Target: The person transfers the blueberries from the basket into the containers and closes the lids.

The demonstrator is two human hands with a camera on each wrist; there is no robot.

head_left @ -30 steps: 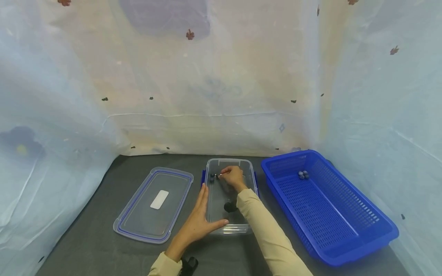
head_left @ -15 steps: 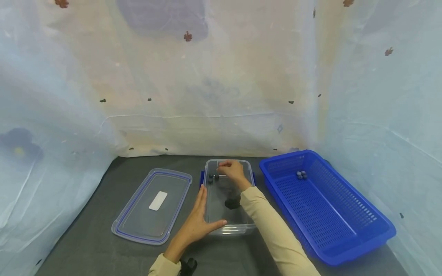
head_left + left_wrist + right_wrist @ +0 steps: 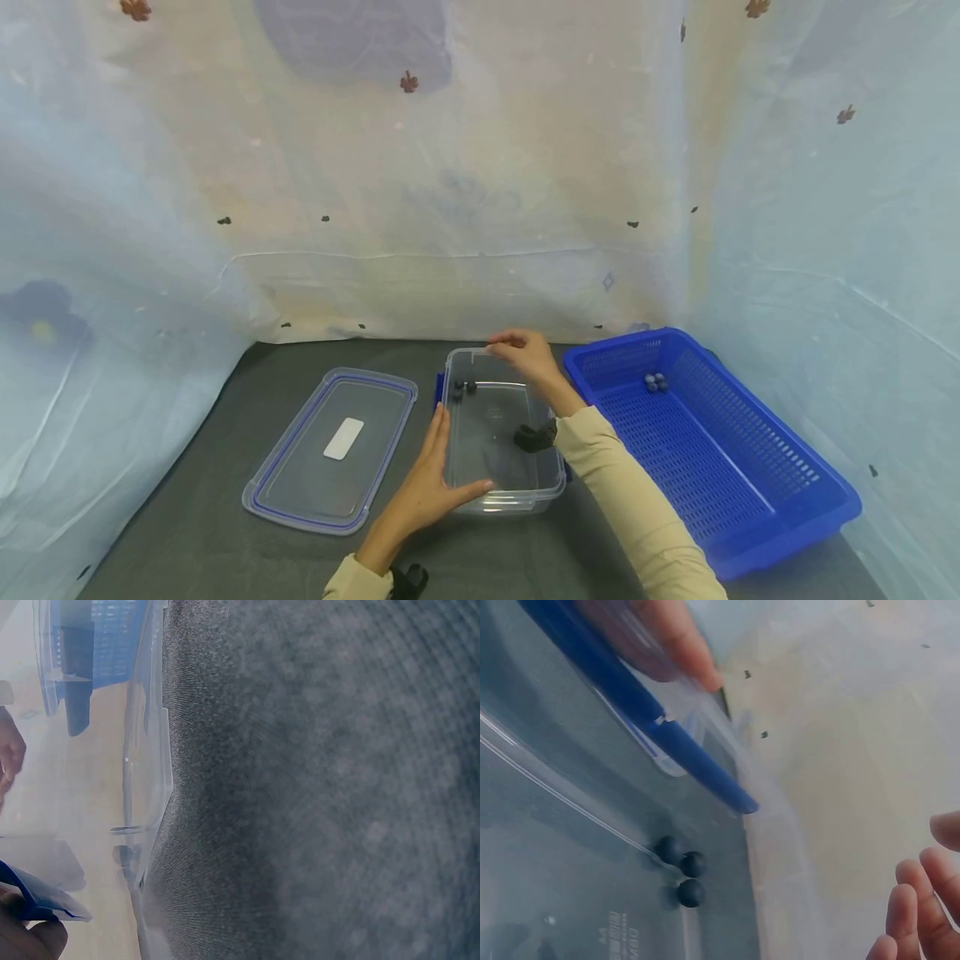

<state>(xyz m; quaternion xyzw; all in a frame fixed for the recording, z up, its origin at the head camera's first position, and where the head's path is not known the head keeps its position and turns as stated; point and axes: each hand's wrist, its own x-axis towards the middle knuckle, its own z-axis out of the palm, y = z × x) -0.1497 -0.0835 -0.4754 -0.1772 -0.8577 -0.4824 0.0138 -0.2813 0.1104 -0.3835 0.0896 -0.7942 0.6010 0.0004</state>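
A clear plastic box with blue side latches stands without its lid. Three small dark balls lie together on its floor, in the far left corner. My left hand rests against the box's left side with straight fingers, its thumb spread over the near rim; in the left wrist view its fingertips are beside a blue latch. My right hand hovers over the far rim, right of the balls. Nothing shows between its loosely bent fingers in the right wrist view.
Left of the box lies its clear lid with a blue seal and a white label. On the right stands a blue perforated basket with several greyish-blue balls near its far end. A patterned sheet hangs behind and at both sides.
My right hand has let go of a ball in the box's far left corner, then risen and shifted right toward the far rim. My left hand has stayed in place.
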